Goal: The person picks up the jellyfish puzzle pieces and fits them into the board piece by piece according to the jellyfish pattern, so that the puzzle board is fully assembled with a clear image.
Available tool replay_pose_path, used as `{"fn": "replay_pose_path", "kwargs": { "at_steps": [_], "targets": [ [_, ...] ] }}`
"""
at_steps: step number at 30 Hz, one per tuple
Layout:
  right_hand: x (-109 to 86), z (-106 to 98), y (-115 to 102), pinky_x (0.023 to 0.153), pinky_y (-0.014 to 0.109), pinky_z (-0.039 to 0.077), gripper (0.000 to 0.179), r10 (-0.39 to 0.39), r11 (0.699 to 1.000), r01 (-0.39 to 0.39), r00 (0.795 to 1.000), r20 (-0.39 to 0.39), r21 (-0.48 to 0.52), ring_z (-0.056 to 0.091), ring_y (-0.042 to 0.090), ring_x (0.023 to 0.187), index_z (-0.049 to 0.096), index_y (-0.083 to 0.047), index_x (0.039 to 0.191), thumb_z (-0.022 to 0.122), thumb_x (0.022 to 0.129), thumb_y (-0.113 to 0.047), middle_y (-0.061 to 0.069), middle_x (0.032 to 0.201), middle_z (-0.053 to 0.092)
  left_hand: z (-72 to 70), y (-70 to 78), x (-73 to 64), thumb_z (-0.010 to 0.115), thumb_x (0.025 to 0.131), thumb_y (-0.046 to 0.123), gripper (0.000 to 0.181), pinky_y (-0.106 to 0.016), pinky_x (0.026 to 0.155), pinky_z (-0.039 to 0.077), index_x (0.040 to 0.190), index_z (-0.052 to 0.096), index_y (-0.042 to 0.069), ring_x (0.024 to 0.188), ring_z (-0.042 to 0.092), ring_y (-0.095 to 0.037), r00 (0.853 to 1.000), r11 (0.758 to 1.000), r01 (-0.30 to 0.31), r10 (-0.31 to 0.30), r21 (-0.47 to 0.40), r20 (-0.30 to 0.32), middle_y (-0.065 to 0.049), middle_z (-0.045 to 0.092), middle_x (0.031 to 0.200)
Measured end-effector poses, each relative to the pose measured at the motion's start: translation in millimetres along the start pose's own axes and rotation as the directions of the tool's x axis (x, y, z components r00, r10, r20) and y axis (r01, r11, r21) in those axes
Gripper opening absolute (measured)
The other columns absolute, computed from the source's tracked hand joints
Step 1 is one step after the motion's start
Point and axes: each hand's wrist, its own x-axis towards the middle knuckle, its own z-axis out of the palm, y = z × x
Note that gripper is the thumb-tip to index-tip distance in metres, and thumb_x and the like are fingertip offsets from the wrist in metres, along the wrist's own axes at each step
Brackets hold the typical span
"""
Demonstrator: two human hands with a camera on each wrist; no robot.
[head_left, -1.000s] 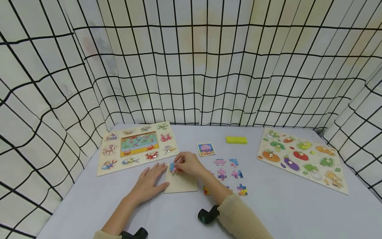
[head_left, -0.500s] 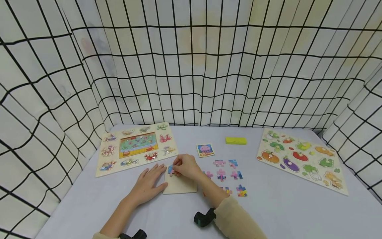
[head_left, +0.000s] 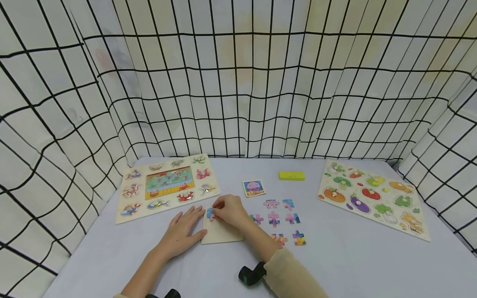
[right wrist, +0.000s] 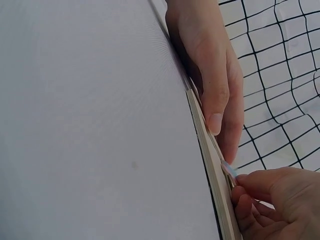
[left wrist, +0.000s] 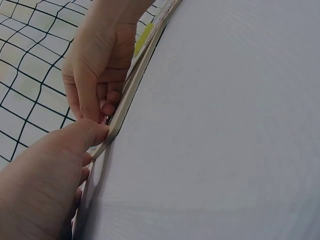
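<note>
R hand grip pinching puzzle pc at far-left corner of wooden board. L hand grip spread, thumb at board's left edge. Other pcs on tabletop, right of board; yellow block beyond.

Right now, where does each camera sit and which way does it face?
Head: on the head, facing forward and down at the board; left hand, right hand and forearms show.
Left wrist: on that wrist, facing the left hand and board's edge; both hands show.
Right wrist: on that wrist, facing the right hand; both hands show.
Wrist views share the board's edge.
</note>
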Motion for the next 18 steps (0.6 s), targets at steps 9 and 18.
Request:
{"fn": "replay_pose_path", "kwargs": {
  "at_steps": [9,18],
  "targets": [
    [-1.7,0.8,-1.9,0.053,0.015,0.043,0.008,-0.038,0.997,0.037,0.999,-0.007,-0.071,0.049,0.006,0.063,0.07,-0.008,0.083,0.072,0.079,-0.015,-0.007,0.069,0.056,0.0,0.4,-0.5,0.06,0.086,0.04,0.061,-0.052,0.107,0.012,0.135,0.045,0.007,0.134,0.027,-0.029,1.0,1.0,0.003,-0.003,0.0,-0.004,-0.01,0.04,0.141],
    [-0.8,3.5,-1.3,0.056,0.015,0.045,0.007,-0.021,0.996,0.022,1.0,0.012,-0.084,0.05,0.005,0.065,0.069,-0.009,0.083,0.073,0.078,-0.014,-0.007,0.071,0.058,-1.0,2.0,0.1,0.06,0.086,0.039,0.061,-0.053,0.106,0.012,0.135,0.045,0.006,0.133,0.027,-0.03,1.0,1.0,0.005,-0.005,-0.002,0.002,-0.01,0.04,0.141]
  ]
}}
